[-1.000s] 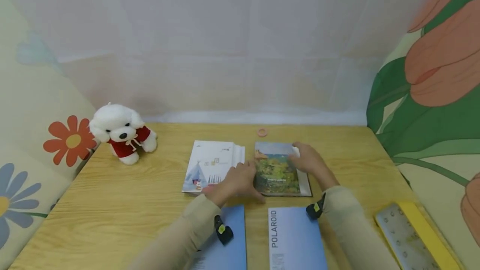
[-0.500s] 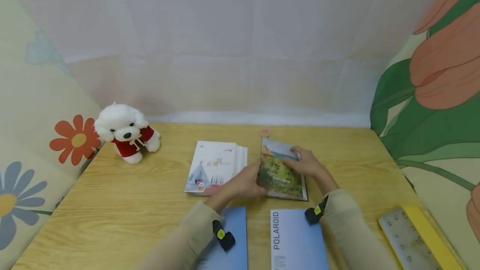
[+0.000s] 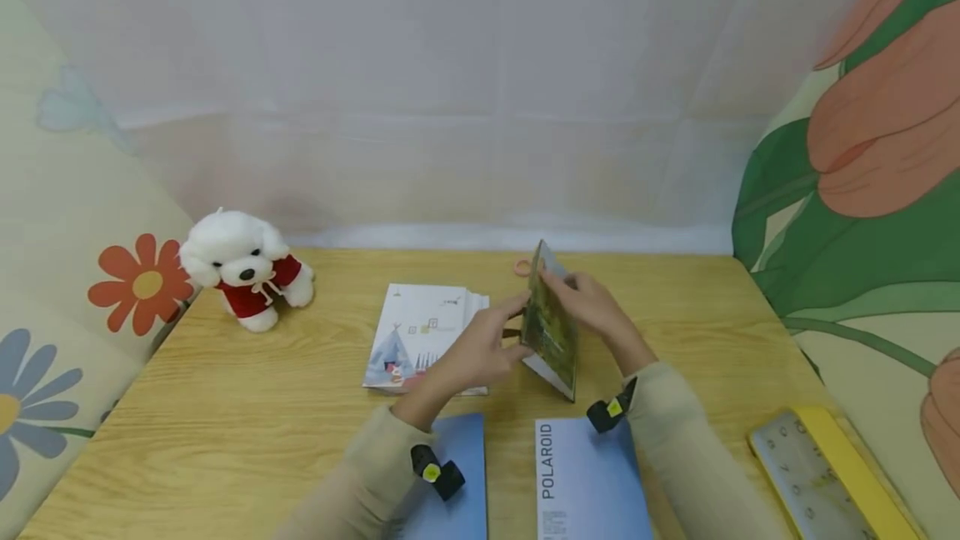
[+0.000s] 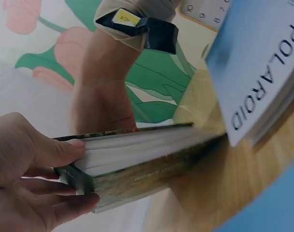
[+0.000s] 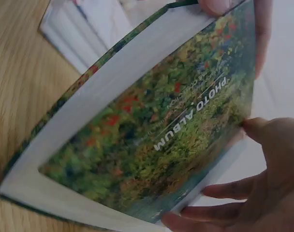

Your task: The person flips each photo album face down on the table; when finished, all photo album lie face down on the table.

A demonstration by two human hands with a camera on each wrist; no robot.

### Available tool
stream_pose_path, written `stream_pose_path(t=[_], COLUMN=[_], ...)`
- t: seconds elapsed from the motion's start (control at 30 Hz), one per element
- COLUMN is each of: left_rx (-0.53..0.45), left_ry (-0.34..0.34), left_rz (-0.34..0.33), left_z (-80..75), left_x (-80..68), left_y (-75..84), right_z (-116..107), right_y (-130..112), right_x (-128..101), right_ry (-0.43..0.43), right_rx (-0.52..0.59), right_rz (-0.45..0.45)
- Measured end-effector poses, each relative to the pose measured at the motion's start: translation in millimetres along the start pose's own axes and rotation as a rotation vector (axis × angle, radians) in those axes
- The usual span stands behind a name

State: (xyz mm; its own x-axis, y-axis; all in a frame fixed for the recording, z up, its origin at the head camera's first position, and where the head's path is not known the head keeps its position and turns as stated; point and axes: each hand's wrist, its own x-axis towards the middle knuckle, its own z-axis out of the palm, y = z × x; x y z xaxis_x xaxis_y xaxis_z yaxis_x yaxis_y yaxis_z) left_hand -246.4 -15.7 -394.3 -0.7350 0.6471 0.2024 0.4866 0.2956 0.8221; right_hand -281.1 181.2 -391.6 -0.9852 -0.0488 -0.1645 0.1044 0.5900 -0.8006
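A photo album (image 3: 551,327) with a garden picture on its cover stands tilted up on edge between both hands. My left hand (image 3: 482,350) grips it at the spine; in the left wrist view the thumb lies on one cover and the fingers (image 4: 74,208) on the other, white pages between. With my right hand (image 3: 594,305) I hold the opposite side near the far end, thumb on the cover. The right wrist view shows the lettered cover (image 5: 171,116) and the right fingers (image 5: 224,212) along its edge.
White booklets with a tent drawing (image 3: 420,336) lie left of the album. Two blue books, one marked POLAROID (image 3: 592,482), lie nearer. A pink ring (image 3: 522,267) is behind, a plush dog (image 3: 243,269) at far left, a yellow-edged case (image 3: 832,473) at right.
The photo album lay flat on the table; it is now raised and turned up on edge. Both hands rose with it, and the left moved from beside it to gripping its spine.
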Motion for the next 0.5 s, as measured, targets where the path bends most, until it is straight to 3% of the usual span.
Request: stream_pose_path(t=[0.1,0.2,0.4,0.5], left_rx=[0.082,0.224,0.554,0.650], left_ry=[0.001,-0.025,-0.067,-0.078], left_rz=[0.019,0.052,0.125,0.121], left_z=[-1.6,2.4,16.4,21.3], left_x=[2.1,4.0,8.4,8.8], left_y=[10.1,22.4,40.3,42.3], right_z=[-2,-6,-11,-11], right_y=[-6,-10,-8,-5], right_x=[0,-1,-2,-3], right_ry=[-0.035,-0.063,-0.070,-0.069], right_rx=[0.160,0.274,0.308,0.315], right_rz=[0.009,0.028,0.052,0.081])
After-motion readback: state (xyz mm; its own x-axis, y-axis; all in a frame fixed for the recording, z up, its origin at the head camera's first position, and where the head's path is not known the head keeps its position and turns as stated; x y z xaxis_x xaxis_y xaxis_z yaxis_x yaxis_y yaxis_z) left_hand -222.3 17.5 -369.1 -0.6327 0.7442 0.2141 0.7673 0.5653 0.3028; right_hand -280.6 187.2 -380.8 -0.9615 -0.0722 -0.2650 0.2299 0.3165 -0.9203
